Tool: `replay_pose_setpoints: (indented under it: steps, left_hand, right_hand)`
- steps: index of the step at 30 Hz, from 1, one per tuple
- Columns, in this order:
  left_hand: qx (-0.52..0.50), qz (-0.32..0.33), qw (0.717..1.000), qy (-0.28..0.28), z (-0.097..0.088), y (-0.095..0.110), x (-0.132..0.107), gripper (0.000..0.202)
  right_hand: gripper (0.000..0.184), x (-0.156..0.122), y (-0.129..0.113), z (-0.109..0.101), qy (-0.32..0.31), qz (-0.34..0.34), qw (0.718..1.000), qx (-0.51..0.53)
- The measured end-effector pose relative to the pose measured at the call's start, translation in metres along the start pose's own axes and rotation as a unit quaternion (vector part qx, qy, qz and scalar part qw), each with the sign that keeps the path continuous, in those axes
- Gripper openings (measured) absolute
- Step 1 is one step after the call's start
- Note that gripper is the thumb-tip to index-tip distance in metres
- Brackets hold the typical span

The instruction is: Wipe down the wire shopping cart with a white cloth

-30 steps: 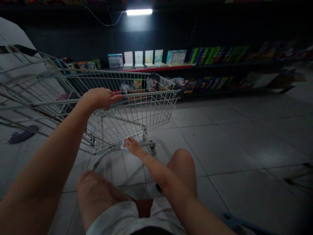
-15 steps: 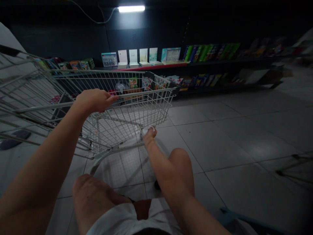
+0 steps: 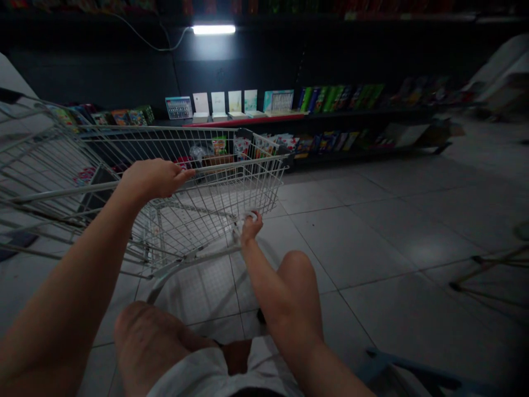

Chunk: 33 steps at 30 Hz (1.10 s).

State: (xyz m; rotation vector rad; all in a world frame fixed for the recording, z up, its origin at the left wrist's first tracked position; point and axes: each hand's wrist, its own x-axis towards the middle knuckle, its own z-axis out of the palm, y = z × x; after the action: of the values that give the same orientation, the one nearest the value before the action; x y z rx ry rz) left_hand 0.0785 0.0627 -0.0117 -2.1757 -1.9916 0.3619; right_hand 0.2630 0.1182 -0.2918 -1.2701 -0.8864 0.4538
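Observation:
A wire shopping cart [image 3: 215, 220] stands in front of me, its front end to the right. My left hand [image 3: 155, 179] is closed over the top side rail of the basket. Low down by the cart's front corner, my right hand [image 3: 253, 227] has its fingers wrapped round a crumpled white cloth [image 3: 250, 214], perhaps a wipe. That hand is beside the lower frame bar [image 3: 215, 253]; whether the cloth touches the metal I cannot tell. Motion blurs the fingers a little.
Behind the cart runs a dark shelf unit [image 3: 264, 66] with upright books [image 3: 225, 105] and packets [image 3: 330, 140], lit by a tube lamp [image 3: 214, 30]. Thin stand legs [image 3: 487, 270] are on the tiles at right. A blue object [image 3: 384, 361] sits near my right side.
The view has tilted up slightly, so an upper shelf shows. My right hand with the cloth has shifted a little away from the cart frame. The left hand stays on the rail.

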Motion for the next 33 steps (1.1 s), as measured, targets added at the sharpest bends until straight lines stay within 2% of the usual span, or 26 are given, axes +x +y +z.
replay_pose_setpoints:
  steps: [2,4,5,7,9,11,14,16,20,22,23,25,28,31,33]
  left_hand:
    - [0.000,-0.001,1.000,0.000,0.001,-0.001,-0.001,0.083]
    - [-0.004,-0.001,1.000,0.001,0.000,-0.001,-0.002,0.083]
    - [-0.006,-0.001,1.000,0.002,-0.001,-0.001,-0.003,0.083]
    - [-0.011,0.005,1.000,0.003,-0.002,-0.001,-0.004,0.082]
    - [-0.012,0.013,1.000,0.005,-0.002,-0.001,-0.006,0.080]
    - [-0.007,0.018,1.000,0.011,0.000,-0.003,-0.007,0.076]
    - [0.003,0.020,1.000,0.024,0.003,-0.007,-0.011,0.076]
    - [0.005,0.014,1.000,0.024,0.005,-0.010,-0.014,0.079]
    - [0.004,0.010,1.000,0.015,0.007,-0.016,-0.020,0.086]
    - [0.004,0.015,1.000,0.011,0.007,-0.018,-0.022,0.088]
    - [0.003,0.015,1.000,0.011,0.007,-0.020,-0.023,0.088]
    - [-0.002,0.014,1.000,0.009,0.008,-0.022,-0.023,0.087]
    - [-0.012,0.016,1.000,0.005,0.007,-0.025,-0.024,0.084]
    - [-0.011,0.023,1.000,0.001,0.006,-0.027,-0.028,0.077]
    - [-0.008,0.030,1.000,-0.003,0.006,-0.031,-0.032,0.074]
  right_hand:
    - [0.039,0.007,-0.009,0.005,0.001,0.026,1.000,0.008]
    - [0.043,0.008,-0.033,0.014,-0.005,0.025,1.000,-0.011]
    - [0.043,0.007,-0.050,0.018,-0.020,0.004,0.999,-0.031]
    - [0.041,0.001,-0.091,0.020,-0.082,-0.098,0.988,-0.092]
    - [0.040,-0.006,-0.132,0.015,-0.159,-0.245,0.944,-0.155]
    - [0.041,-0.007,-0.163,0.007,-0.217,-0.367,0.884,-0.193]
    - [0.040,0.016,-0.181,-0.006,-0.275,-0.458,0.818,-0.211]
    - [0.035,0.050,-0.178,-0.016,-0.299,-0.450,0.812,-0.222]
    - [0.032,0.129,-0.161,-0.046,-0.274,-0.311,0.871,-0.262]
    - [0.032,0.148,-0.161,-0.056,-0.255,-0.261,0.885,-0.288]
    - [0.032,0.148,-0.164,-0.056,-0.260,-0.250,0.885,-0.295]
    - [0.031,0.131,-0.178,-0.047,-0.303,-0.249,0.875,-0.286]
    - [0.029,0.073,-0.206,-0.017,-0.373,-0.300,0.844,-0.242]
    - [0.027,0.016,-0.228,0.008,-0.355,-0.373,0.824,-0.235]
    - [0.028,0.000,-0.231,0.012,-0.342,-0.411,0.814,-0.226]
